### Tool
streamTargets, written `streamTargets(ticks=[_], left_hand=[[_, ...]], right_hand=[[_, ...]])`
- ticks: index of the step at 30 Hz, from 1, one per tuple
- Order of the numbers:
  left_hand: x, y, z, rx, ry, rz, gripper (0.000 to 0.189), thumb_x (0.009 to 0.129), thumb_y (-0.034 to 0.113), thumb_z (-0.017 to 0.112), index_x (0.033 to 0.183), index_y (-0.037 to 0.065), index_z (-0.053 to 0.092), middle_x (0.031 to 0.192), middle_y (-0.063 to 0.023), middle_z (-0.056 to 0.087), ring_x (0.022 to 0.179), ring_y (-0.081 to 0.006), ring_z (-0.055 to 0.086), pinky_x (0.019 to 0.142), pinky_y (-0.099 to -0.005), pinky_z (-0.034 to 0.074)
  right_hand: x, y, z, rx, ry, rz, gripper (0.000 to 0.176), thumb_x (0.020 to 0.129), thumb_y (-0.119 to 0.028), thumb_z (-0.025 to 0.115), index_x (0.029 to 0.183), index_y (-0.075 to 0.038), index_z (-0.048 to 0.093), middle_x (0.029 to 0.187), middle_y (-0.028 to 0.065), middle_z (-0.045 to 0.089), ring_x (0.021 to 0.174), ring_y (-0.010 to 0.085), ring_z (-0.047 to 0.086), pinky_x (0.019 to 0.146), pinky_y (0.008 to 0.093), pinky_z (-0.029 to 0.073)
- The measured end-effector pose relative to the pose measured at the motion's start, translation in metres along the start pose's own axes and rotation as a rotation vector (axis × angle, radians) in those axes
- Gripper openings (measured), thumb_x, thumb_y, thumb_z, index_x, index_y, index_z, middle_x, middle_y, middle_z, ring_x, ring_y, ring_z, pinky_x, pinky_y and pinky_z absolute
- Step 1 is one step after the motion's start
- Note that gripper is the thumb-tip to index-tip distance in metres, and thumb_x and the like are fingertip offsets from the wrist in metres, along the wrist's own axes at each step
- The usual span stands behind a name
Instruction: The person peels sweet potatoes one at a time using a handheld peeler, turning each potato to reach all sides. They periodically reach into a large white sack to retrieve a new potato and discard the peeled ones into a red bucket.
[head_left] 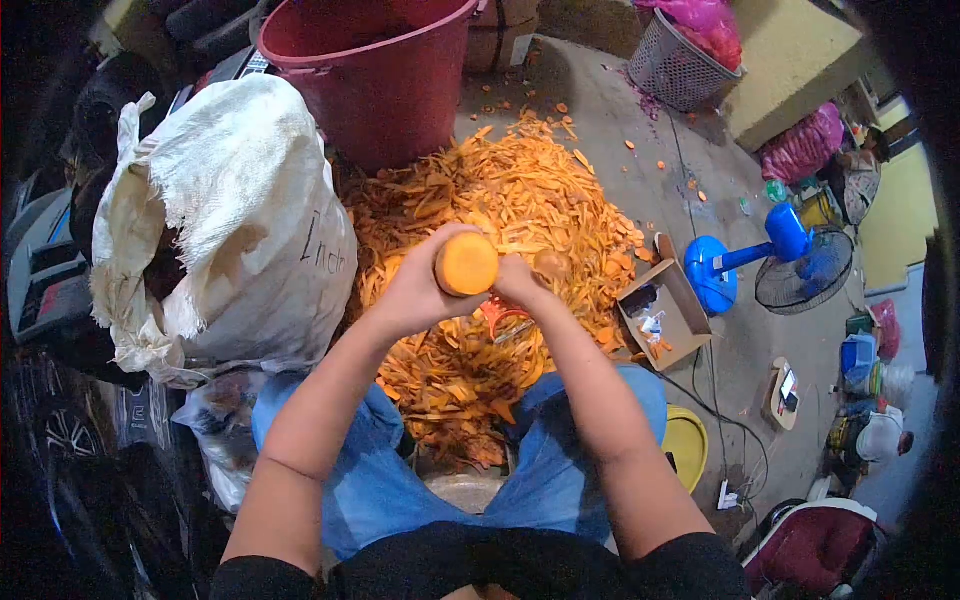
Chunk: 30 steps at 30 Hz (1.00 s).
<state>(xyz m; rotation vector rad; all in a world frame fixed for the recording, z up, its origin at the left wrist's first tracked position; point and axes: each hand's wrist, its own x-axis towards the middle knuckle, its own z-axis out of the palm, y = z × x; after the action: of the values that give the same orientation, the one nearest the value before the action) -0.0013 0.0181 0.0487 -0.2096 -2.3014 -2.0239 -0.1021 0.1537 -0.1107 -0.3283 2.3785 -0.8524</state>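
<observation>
Left grip (415, 288) wraps vegetable (469, 265), right grip (515, 279) closes round red tool (498, 316), bucket rim (345, 62) apart.

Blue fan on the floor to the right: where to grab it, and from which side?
Fan: I'd close one hand around the stem, between base and motor. Come from the side away from the cage. The stem is slim and bare; the base is broad and flat, the cage wide wire.
</observation>
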Motion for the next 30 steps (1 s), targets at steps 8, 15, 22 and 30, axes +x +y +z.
streamTargets(ticks=[8,15,22,30], left_hand=[[0.003,-0.020,0.005,-0.203,0.161,-0.024,0.055,0.054,0.007,0.070,0.100,0.006,0.039,0.093,-0.0039,0.047,0.090,-0.0129,0.045,0.081,-0.0278,0.036],[-0.002,-0.013,0.017,0.474,0.131,0.248,0.058,0.047,0.010,0.070,0.099,0.011,0.044,0.101,-0.0111,0.037,0.099,-0.0288,0.035,0.085,-0.0343,0.030],[-0.008,-0.022,0.025,0.022,0.072,-0.079,0.075,0.052,0.011,0.071,0.115,0.008,0.031,0.110,-0.0132,0.036,0.104,-0.0240,0.037,0.088,-0.0316,0.030],[-0.011,-0.026,0.025,-0.675,0.006,-0.425,0.065,0.073,0.024,0.055,0.122,0.001,0.020,0.116,-0.0110,0.036,0.104,-0.0165,0.038,0.086,-0.0280,0.032]], right_hand=[[-0.046,-0.047,0.012,0.926,-0.299,-0.036,0.019,0.068,-0.013,0.053,0.084,-0.003,0.052,0.061,0.0029,0.052,0.049,0.0108,0.047,0.039,0.0249,0.035],[-0.055,-0.062,-0.014,1.279,-0.286,0.123,0.023,0.080,-0.018,0.041,0.095,-0.001,0.047,0.091,0.0096,0.053,0.076,0.0171,0.056,0.059,0.0272,0.048],[-0.040,-0.058,-0.036,1.435,-0.040,-0.023,0.021,0.083,-0.016,0.037,0.087,0.002,0.048,0.078,0.0095,0.054,0.066,0.0167,0.055,0.055,0.0298,0.047],[-0.048,-0.066,-0.051,0.861,0.345,-0.088,0.020,0.079,-0.018,0.046,0.072,0.000,0.052,0.057,0.0022,0.049,0.051,0.0109,0.045,0.049,0.0248,0.036]])
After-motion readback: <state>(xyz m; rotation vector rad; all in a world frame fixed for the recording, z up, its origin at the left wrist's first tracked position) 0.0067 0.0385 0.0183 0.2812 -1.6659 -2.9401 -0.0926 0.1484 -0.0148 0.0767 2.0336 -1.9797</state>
